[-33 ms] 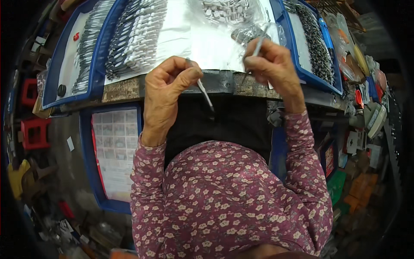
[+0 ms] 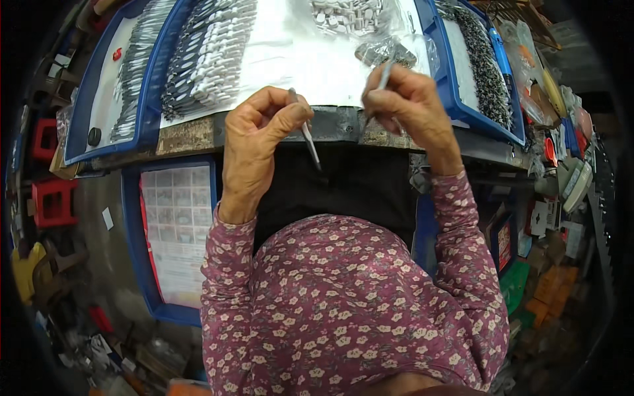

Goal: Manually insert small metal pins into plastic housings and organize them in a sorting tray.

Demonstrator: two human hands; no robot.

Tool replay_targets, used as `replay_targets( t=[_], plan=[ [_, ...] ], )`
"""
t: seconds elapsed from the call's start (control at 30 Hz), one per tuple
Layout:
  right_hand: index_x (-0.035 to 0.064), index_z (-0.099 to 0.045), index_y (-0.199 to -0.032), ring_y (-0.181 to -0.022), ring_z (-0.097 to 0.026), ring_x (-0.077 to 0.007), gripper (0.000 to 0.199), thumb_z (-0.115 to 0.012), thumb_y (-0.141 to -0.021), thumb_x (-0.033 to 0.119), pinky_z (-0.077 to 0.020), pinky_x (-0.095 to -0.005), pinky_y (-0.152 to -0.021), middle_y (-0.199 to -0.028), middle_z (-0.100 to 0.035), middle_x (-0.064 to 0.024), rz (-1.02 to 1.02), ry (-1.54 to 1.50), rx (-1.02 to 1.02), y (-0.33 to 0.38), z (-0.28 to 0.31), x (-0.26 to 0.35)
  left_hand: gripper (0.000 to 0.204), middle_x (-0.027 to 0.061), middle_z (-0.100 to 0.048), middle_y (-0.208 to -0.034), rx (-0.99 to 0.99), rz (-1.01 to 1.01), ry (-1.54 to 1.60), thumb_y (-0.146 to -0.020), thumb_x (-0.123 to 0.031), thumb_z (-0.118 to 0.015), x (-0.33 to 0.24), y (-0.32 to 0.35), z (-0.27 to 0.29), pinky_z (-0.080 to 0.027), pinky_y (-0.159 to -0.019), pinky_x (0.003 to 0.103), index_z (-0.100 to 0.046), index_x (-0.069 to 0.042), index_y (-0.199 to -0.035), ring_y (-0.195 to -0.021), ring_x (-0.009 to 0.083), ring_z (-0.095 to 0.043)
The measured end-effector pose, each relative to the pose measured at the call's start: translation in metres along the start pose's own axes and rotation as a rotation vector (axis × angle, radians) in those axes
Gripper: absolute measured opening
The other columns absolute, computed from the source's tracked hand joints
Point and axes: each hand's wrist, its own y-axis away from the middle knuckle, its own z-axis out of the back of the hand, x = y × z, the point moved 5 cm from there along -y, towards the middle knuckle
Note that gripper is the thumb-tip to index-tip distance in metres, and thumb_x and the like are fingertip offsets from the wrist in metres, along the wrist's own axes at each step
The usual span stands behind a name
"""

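My left hand (image 2: 254,142) is closed in a pinch on a slim grey-white stick (image 2: 308,140) with a darker lower end, which slants down past the bench edge over my lap. Higher and to the right, my right hand (image 2: 413,105) grips a slim grey metal tool (image 2: 385,77) that looks like tweezers; its pointed end shows below the fingers. A gap separates the two hands, and the tool does not touch the stick. Just beyond my right hand, small dark parts lie in a clear plastic bag (image 2: 389,53) on the white sheet (image 2: 294,66).
Blue trays (image 2: 148,99) at left hold rows of slender grey pieces, beside rows of white-ended pieces (image 2: 221,59). A blue tray (image 2: 456,92) at right holds small dark parts. Pale parts (image 2: 347,16) lie at the back. A worn wooden edge (image 2: 188,137) fronts the bench.
My right hand has shifted left and slightly down with its tool, nearer my left hand. The stick in my left hand has tilted a little, its lower end rising slightly.
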Motion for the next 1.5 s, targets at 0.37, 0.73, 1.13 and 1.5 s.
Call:
replay_targets(
  t=[0.37, 0.73, 1.13, 1.5],
  plan=[
    [0.0003, -0.055, -0.098, -0.049, -0.041, -0.0005, 0.024, -0.065, -0.078, 0.01, -0.0298, -0.0151, -0.042, -0.061, -0.049, 0.0052, 0.014, 0.148, 0.003, 0.01, -0.049, -0.026, 0.014, 0.002, -0.059, -0.072, -0.145, 0.127, 0.037, -0.079, -0.012, -0.065, 0.03, 0.011, 0.001, -0.045, -0.059, 0.018, -0.057, -0.001, -0.083, -0.064, 0.0063, -0.055],
    [-0.0018, -0.042, -0.123, -0.039, -0.041, -0.0032, 0.051, -0.064, -0.079, 0.012, -0.0291, -0.0173, -0.034, -0.053, -0.047, 0.0026, -0.053, 0.054, -0.02, 0.017, -0.061, -0.039, 0.012, 0.0003, -0.056, -0.067, -0.17, 0.202, 0.069, -0.079, -0.01, -0.064, 0.05, 0.013, 0.001, -0.043, -0.052, 0.017, -0.056, -0.002, -0.08, -0.057, 0.0043, -0.051],
    [-0.0015, -0.04, -0.126, -0.038, -0.041, -0.0033, 0.053, -0.063, -0.08, 0.012, -0.0291, -0.0172, -0.034, -0.054, -0.05, 0.0016, -0.093, -0.034, -0.004, 0.017, -0.064, -0.05, 0.011, -0.0005, -0.055, -0.066, -0.192, 0.229, 0.115, -0.079, -0.009, -0.064, 0.057, 0.012, 0.002, -0.044, -0.05, 0.017, -0.055, -0.002, -0.078, -0.056, 0.0036, -0.051],
    [-0.0011, -0.041, -0.126, -0.038, -0.044, -0.0043, 0.053, -0.062, -0.079, 0.01, -0.0325, -0.0181, -0.034, -0.05, -0.046, 0.0028, -0.143, -0.062, -0.006, 0.017, -0.066, -0.05, 0.015, -0.0006, -0.054, -0.065, -0.187, 0.217, 0.081, -0.077, -0.011, -0.067, 0.059, 0.012, 0.004, -0.042, -0.051, 0.016, -0.055, -0.003, -0.076, -0.056, 0.0039, -0.05]
  ],
)
